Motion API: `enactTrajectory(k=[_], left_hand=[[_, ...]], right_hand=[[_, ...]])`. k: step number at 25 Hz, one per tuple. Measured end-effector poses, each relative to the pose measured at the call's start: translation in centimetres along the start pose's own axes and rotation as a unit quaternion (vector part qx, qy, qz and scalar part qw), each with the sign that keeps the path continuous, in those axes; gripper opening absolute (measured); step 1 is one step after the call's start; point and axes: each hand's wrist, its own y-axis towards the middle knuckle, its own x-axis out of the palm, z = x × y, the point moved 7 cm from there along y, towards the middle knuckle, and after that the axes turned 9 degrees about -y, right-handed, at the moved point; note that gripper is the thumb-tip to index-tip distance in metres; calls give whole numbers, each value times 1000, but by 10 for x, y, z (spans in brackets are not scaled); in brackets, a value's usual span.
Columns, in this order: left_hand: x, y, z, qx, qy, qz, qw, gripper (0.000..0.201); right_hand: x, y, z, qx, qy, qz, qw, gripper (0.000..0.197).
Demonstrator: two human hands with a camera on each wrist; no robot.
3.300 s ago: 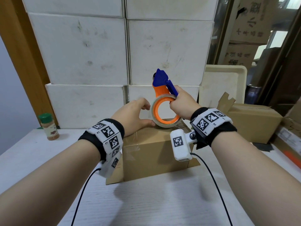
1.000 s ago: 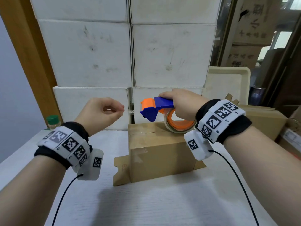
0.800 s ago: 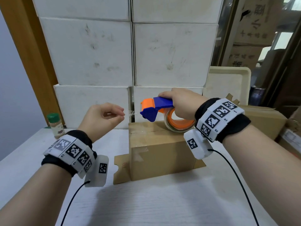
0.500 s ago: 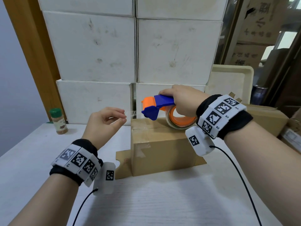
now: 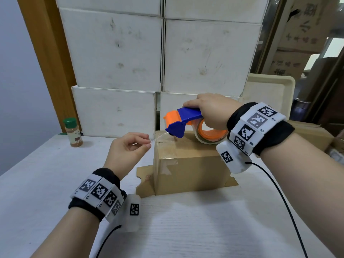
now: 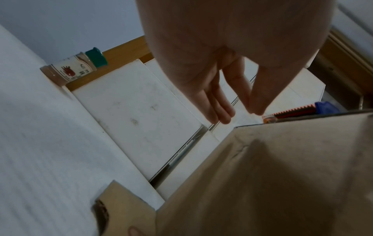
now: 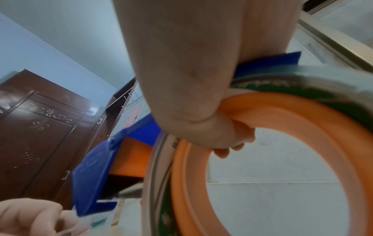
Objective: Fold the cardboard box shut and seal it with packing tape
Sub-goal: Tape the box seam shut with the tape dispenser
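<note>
A small brown cardboard box [image 5: 189, 164] stands on the white table [image 5: 186, 229], its top flaps folded down, with old clear tape at its left top edge. My right hand [image 5: 210, 110] grips an orange and blue tape dispenser [image 5: 186, 123] above the box top; the fingers curl through the orange ring [image 7: 282, 143]. A strip of clear tape [image 5: 160, 135] runs from the blue cutter to my left hand [image 5: 128, 151], which pinches its free end just left of the box's top left corner. In the left wrist view the fingers [image 6: 220, 102] point at the serrated cutter [image 6: 294, 111].
Stacked white boxes [image 5: 160, 62] form a wall right behind the box. A spice jar with a green cap [image 5: 73, 132] stands at the back left. A loose cardboard flap [image 5: 144, 180] sticks out at the box's lower left. Another brown carton [image 5: 312, 135] lies to the right.
My left hand has moved down and right to the box's top left corner with the tape end, drawing the strip out. The dispenser stays above the box top.
</note>
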Motion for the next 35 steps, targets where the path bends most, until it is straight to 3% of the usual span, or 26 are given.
enactTrajectory(k=[12,28,35], left_hand=[[4,-13,-4,-19,-25,4,1000,15],[8,-12,4,-8,54,16,998,29],[10,-10,1,-22,31,22,999,49]], right_hand=[[-2,-2,-2,8,-3,7,1000,57],[-3,-7,5,39,12,25,999,60],[-15,-14,11,61,20,43,997,64]])
